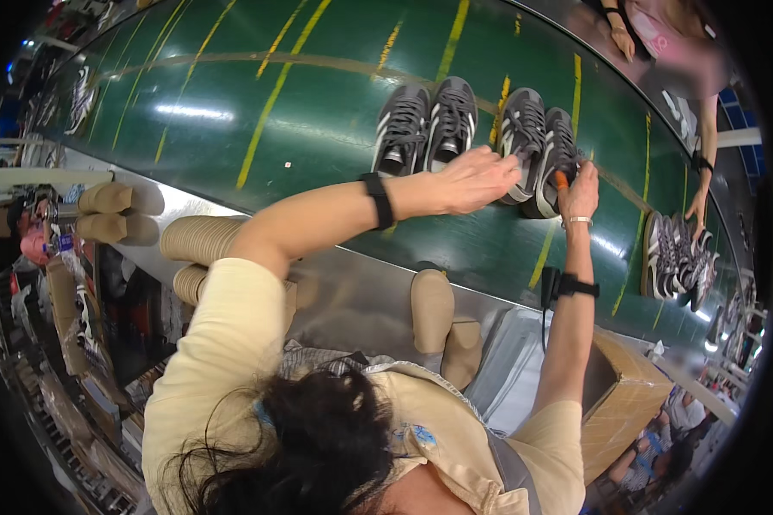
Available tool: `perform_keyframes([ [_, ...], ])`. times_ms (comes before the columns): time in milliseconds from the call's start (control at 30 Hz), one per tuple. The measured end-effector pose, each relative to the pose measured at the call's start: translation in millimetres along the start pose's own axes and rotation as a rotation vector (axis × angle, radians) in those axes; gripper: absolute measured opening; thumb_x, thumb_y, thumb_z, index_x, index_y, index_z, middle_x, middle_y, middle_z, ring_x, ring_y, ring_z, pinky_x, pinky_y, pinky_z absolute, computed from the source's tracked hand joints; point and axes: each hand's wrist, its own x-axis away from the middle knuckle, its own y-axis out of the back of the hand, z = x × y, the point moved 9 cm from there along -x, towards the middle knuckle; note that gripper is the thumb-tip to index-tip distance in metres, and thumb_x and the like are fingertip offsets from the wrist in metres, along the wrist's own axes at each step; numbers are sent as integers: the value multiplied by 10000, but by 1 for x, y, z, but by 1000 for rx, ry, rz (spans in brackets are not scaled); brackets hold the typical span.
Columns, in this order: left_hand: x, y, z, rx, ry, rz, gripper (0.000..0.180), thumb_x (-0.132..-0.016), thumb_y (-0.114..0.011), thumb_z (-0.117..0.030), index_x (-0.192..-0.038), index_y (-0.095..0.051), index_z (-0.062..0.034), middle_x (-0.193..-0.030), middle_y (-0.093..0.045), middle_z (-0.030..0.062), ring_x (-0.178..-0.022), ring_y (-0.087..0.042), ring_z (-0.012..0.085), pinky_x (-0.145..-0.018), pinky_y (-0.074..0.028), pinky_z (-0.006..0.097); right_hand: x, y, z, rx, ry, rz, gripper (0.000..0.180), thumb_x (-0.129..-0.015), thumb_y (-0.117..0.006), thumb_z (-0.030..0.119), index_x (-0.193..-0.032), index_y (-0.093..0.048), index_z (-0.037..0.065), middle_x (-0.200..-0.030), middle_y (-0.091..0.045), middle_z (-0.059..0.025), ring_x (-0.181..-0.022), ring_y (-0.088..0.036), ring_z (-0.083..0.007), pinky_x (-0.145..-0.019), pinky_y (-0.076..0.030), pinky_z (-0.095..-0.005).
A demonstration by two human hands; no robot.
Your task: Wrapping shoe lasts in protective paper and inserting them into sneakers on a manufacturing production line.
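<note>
Two pairs of dark grey sneakers with white stripes stand on a green work surface (318, 146), toes pointing away from me. My left hand (481, 180) reaches across with its fingers bent in at the heel of the right-hand pair's left sneaker (521, 129). At the heel opening of that pair's right sneaker (559, 142) is my right hand (581, 193), its fingers closed around the collar. Something orange covers or lies against its thumb. The other pair, a left sneaker (403, 124) and a right sneaker (453, 116), stands just left, untouched.
Tan shoe-shaped inserts (432, 305) lie on the metal ledge before me, with a tan stack (199, 238) farther left. A cardboard box (627, 390) stands near my right arm. At the right, a co-worker's hand (697, 213) reaches to more sneakers (661, 257).
</note>
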Motion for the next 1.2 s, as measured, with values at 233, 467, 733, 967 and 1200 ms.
perform_keyframes([
  [233,155,68,70,286,554,171,164,-739,-628,-95,-881,-570,-39,-819,-624,134,-759,-604,322,-670,-461,425,48,-27,205,-446,154,287,521,-707,-774,338,-1007,-533,-13,-804,-631,-201,-754,-624,-387,-658,-492,-460],
  [467,278,168,28,280,593,89,252,-767,-682,-157,-954,-555,-47,-912,-627,109,-870,-601,303,-774,-455,408,37,-67,260,-413,-41,474,694,-617,-723,91,-1163,-306,-5,-796,-609,-296,-812,-591,-484,-746,-467,-512],
  [733,345,145,-5,130,420,217,617,-720,-737,-300,-1226,-478,-61,-1215,-515,132,-1152,-475,316,-975,-376,405,22,-69,316,-694,-203,337,563,-657,-717,83,-1122,-399,77,-756,-626,-129,-747,-628,-361,-703,-488,-445],
  [967,357,147,3,199,427,93,627,-733,-730,-277,-1248,-456,-46,-1212,-501,172,-1130,-475,351,-973,-369,433,100,14,397,-1032,107,411,183,-718,-739,82,-811,-597,11,-649,-586,-50,-585,-559,-159,-581,-480,-287],
  [1200,371,163,-6,142,316,-4,670,-692,-745,-225,-1245,-431,-17,-1222,-491,167,-1149,-462,349,-985,-359,432,167,32,429,-1218,61,638,190,-777,-713,67,-933,-612,22,-764,-624,-29,-696,-571,-93,-657,-482,-245],
])
